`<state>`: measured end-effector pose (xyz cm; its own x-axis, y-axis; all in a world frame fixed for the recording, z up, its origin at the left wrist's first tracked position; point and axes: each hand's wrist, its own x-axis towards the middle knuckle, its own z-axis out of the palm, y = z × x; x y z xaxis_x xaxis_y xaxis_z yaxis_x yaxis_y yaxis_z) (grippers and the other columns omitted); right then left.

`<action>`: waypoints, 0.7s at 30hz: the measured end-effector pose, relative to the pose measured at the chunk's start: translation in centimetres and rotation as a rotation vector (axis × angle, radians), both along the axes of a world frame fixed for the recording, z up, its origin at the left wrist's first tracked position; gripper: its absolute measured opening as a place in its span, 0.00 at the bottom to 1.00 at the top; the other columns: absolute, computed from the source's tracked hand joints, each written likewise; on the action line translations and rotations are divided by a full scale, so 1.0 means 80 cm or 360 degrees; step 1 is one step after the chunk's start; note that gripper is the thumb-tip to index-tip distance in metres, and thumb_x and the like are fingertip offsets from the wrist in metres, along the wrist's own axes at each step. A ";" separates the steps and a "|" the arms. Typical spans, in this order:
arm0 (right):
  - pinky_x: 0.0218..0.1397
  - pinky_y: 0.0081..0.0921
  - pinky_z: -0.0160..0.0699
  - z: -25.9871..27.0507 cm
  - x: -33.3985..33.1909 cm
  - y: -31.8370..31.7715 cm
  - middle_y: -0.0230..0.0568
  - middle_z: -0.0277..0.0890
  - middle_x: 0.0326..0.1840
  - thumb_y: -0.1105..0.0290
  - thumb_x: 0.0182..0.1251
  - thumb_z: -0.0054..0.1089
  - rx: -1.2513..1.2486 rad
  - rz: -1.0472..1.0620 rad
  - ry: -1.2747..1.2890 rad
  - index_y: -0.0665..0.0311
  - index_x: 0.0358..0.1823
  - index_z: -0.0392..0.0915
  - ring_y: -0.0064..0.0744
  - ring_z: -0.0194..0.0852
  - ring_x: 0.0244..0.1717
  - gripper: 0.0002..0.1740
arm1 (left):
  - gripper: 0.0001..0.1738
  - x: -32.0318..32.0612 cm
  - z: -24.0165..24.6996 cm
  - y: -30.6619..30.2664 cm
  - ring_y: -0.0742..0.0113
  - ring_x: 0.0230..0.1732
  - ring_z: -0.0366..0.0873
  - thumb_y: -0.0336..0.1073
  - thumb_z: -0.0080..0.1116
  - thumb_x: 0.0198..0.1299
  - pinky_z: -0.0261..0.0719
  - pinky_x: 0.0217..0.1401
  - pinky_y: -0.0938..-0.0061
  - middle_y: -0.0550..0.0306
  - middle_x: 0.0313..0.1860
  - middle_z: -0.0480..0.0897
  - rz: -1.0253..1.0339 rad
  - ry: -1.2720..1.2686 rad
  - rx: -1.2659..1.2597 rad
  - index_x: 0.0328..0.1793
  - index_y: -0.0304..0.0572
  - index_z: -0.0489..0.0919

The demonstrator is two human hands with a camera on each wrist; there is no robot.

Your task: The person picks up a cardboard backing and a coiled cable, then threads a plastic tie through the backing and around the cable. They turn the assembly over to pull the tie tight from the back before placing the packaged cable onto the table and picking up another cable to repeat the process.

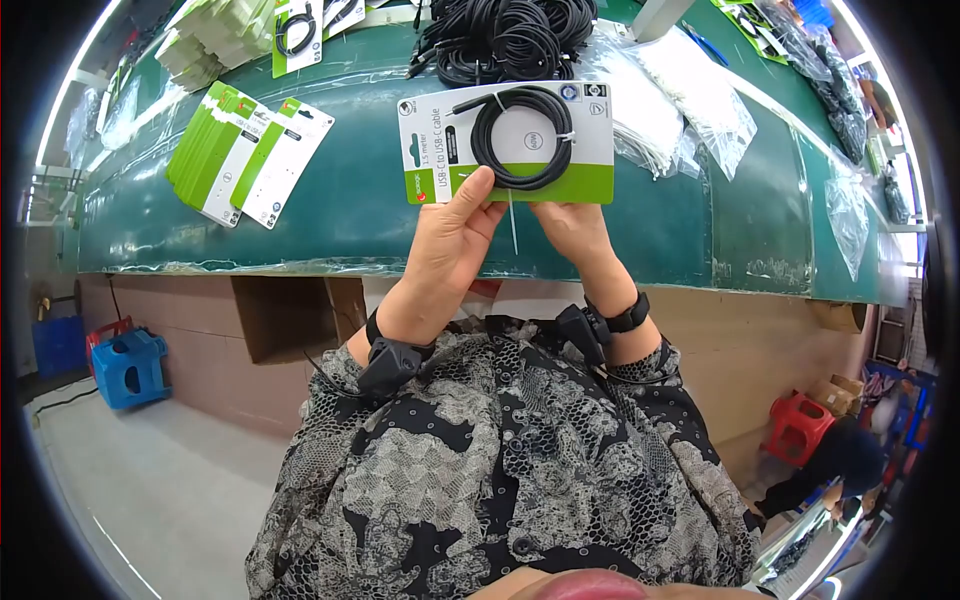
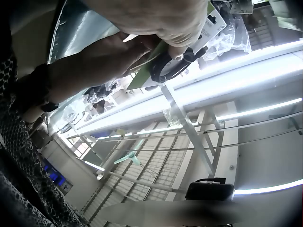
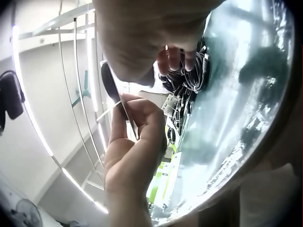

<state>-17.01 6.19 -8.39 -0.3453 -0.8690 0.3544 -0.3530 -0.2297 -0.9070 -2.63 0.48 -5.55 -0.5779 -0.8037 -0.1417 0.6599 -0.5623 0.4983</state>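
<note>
A green-and-white printed card (image 1: pixel 590 180) with a coiled black cable (image 1: pixel 560 150) on its front is held up above the bench. My left hand (image 1: pixel 446 240) grips its lower edge, thumb in front and fingers behind. White ties bind the coil, and a thin white tail (image 1: pixel 514 228) hangs below the card. My right hand (image 1: pixel 578 232) is behind the lower right part, its fingertips hidden in the head view. In the right wrist view, my left hand (image 3: pixel 135 156) pinches the card edge-on, while several fingers of my right hand (image 3: pixel 147 38) hang bent beyond it; their hold is unclear.
Fanned green-and-white cards (image 1: pixel 215 150) lie on the green bench (image 1: pixel 350 220) at left, with stacked cards (image 1: pixel 215 40) behind. A pile of black cables (image 1: pixel 510 40) is at the back. Bags of white ties (image 1: pixel 650 105) lie to the right. An open carton (image 1: pixel 285 320) stands below the bench.
</note>
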 end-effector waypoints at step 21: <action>0.61 0.37 0.58 0.069 0.035 0.019 0.22 0.71 0.45 0.74 0.47 0.63 -0.0431 -0.0540 0.1642 0.48 0.43 0.82 0.30 0.61 0.54 0.19 | 0.24 0.007 -0.006 0.007 0.68 0.57 0.73 0.20 0.59 0.58 0.71 0.63 0.72 0.61 0.56 0.76 0.0171 -0.0032 -0.0401 0.61 0.44 0.71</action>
